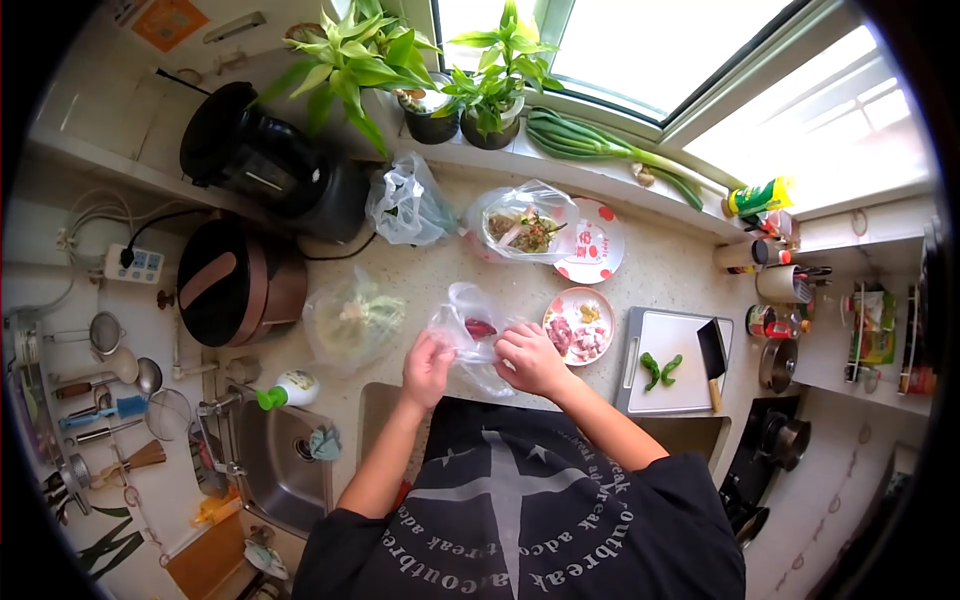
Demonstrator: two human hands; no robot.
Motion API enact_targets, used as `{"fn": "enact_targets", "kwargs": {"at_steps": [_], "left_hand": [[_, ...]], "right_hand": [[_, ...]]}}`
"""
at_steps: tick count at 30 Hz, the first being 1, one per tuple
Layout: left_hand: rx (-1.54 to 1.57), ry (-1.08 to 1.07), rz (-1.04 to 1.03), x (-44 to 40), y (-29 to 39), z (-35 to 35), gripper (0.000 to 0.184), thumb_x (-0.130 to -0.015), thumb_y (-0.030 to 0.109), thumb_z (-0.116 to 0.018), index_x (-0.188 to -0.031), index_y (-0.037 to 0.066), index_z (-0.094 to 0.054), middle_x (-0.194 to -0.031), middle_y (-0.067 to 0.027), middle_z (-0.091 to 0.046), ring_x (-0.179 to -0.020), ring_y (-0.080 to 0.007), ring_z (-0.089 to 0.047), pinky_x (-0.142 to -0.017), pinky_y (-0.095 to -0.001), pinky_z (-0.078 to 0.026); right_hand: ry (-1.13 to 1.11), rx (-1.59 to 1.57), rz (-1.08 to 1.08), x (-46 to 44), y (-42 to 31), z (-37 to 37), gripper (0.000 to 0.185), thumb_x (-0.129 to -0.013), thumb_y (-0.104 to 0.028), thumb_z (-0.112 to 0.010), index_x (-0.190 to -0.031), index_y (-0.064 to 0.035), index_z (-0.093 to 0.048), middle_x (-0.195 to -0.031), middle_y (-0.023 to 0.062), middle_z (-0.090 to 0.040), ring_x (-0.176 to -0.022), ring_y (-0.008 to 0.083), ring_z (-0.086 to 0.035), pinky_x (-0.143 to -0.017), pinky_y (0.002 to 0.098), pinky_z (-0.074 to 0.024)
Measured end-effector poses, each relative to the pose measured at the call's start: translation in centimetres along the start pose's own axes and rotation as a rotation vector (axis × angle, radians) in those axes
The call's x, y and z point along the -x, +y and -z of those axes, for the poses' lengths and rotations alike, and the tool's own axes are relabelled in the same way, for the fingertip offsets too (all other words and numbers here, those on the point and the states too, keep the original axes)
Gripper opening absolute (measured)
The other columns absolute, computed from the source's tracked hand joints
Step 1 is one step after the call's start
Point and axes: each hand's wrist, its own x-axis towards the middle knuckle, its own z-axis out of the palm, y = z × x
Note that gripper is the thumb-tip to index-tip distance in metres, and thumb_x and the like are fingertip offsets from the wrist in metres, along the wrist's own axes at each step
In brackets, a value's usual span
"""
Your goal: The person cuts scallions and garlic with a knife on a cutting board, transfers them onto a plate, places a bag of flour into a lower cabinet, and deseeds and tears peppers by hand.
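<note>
A clear plastic bag [468, 305] with a dark red item [480, 328] inside is held between both hands over the counter. My left hand [428, 368] pinches the left edge of its opening. On the right edge, my right hand [528, 358] has its fingers closed on the plastic. Just right of that hand sits a plate of raw meat [579, 327]. Farther right, a white cutting board [650, 328] bears green peppers [660, 372] and a cleaver [712, 352]. Another plastic bag [358, 318] with pale contents lies to the left.
Behind are a bag of food [522, 222], a patterned plate [600, 245] and a crumpled bag [408, 200]. A rice cooker [235, 285], a green-capped bottle [296, 388] and a sink [285, 450] are at left; scallions [580, 138] lie on the sill.
</note>
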Motion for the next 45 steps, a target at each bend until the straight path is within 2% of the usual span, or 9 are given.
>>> {"fn": "enact_targets", "kwargs": {"at_steps": [7, 11, 21, 26, 30, 33, 36, 40, 45], "left_hand": [[0.098, -0.033, 0.089, 2.9, -2.9, 1.9, 0.009, -0.086, -0.003, -0.057, -0.093, -0.003, -0.064, -0.112, -0.0098, -0.057, -0.097, -0.0168, -0.062, -0.084, -0.0253, -0.049], [0.115, -0.029, 0.108, 3.7, -2.9, 2.1, 0.010, -0.085, -0.006, -0.059, -0.093, -0.004, -0.064, -0.116, -0.0082, -0.057, -0.096, -0.0136, -0.063, -0.083, -0.0231, -0.049], [0.096, 0.050, 0.172, 5.5, -5.3, 1.6, 0.016, -0.090, 0.000, -0.065, -0.105, -0.004, -0.070, -0.115, -0.0045, -0.058, -0.093, -0.0085, -0.062, -0.080, -0.0221, -0.049], [0.157, 0.126, 0.218, 5.9, -6.4, 1.6, 0.017, -0.089, 0.001, -0.064, -0.103, -0.004, -0.070, -0.124, -0.0071, -0.061, -0.104, -0.0133, -0.062, -0.091, -0.0255, -0.048], [0.506, 0.179, 0.261, 5.5, -6.5, 2.1, 0.024, -0.086, 0.001, -0.060, -0.108, -0.004, -0.069, -0.130, -0.0111, -0.063, -0.113, -0.0190, -0.062, -0.103, -0.0323, -0.045], [0.848, 0.191, 0.312, 4.3, -4.3, 2.0, 0.034, -0.082, 0.002, -0.056, -0.115, -0.002, -0.065, -0.126, -0.0128, -0.065, -0.112, -0.0235, -0.065, -0.103, -0.0390, -0.050], [0.946, 0.126, 0.256, 1.7, -1.0, 1.9, 0.049, -0.081, 0.008, -0.053, -0.129, -0.004, -0.059, -0.130, -0.0168, -0.065, -0.125, -0.0305, -0.062, -0.113, -0.0475, -0.046], [1.083, 0.096, 0.157, -2.3, 3.6, 2.5, 0.049, -0.081, 0.006, -0.050, -0.128, -0.004, -0.060, -0.130, -0.0161, -0.065, -0.129, -0.0310, -0.059, -0.115, -0.0468, -0.045], [0.971, 0.241, 0.021, -7.9, 1.2, 6.3, 0.042, -0.085, 0.005, -0.050, -0.126, -0.001, -0.060, -0.126, -0.0112, -0.066, -0.119, -0.0251, -0.062, -0.106, -0.0396, -0.049]], "right_hand": [[-0.271, 0.046, -0.311, 0.4, -0.7, -2.2, 0.018, -0.088, -0.028, -0.064, -0.093, -0.0104, -0.063, -0.071, 0.0116, -0.069, -0.069, 0.0357, -0.070, -0.069, 0.0502, -0.0533], [-0.314, 0.160, -0.346, -0.3, 0.1, -4.8, 0.014, -0.087, -0.021, -0.063, -0.094, -0.0097, -0.066, -0.074, 0.0138, -0.071, -0.072, 0.0358, -0.072, -0.059, 0.0508, -0.0553], [-0.459, 0.254, -0.471, -2.7, 3.0, -12.1, 0.017, -0.090, -0.024, -0.063, -0.096, -0.0162, -0.077, -0.092, 0.0124, -0.075, -0.084, 0.0337, -0.074, -0.067, 0.0478, -0.0579], [-0.359, 0.101, -0.440, -2.9, 3.6, -11.7, 0.015, -0.089, -0.024, -0.069, -0.097, -0.0194, -0.080, -0.098, 0.0119, -0.075, -0.087, 0.0324, -0.073, -0.074, 0.0455, -0.0585], [-0.105, -0.364, -0.416, -3.0, 1.7, -5.9, 0.017, -0.091, -0.020, -0.072, -0.103, -0.0098, -0.079, -0.104, 0.0119, -0.072, -0.093, 0.0247, -0.072, -0.078, 0.0363, -0.0567], [0.127, -0.887, -0.486, -2.1, 2.2, -4.1, 0.017, -0.098, -0.014, -0.069, -0.110, -0.0030, -0.075, -0.106, 0.0070, -0.072, -0.092, 0.0152, -0.068, -0.076, 0.0299, -0.0523], [0.234, -1.337, -0.757, -1.1, 1.5, -0.6, 0.022, -0.101, -0.015, -0.066, -0.117, -0.0006, -0.071, -0.110, 0.0087, -0.073, -0.094, 0.0160, -0.068, -0.075, 0.0290, -0.0510], [0.352, -1.563, -0.759, 0.1, 1.7, 1.0, 0.025, -0.103, -0.020, -0.065, -0.121, -0.0020, -0.067, -0.112, 0.0120, -0.073, -0.095, 0.0177, -0.069, -0.073, 0.0288, -0.0512], [0.395, -1.634, -0.758, 1.2, 1.8, 1.4, 0.027, -0.105, -0.022, -0.062, -0.125, -0.0034, -0.065, -0.108, 0.0115, -0.072, -0.090, 0.0211, -0.071, -0.072, 0.0293, -0.0529]]}}
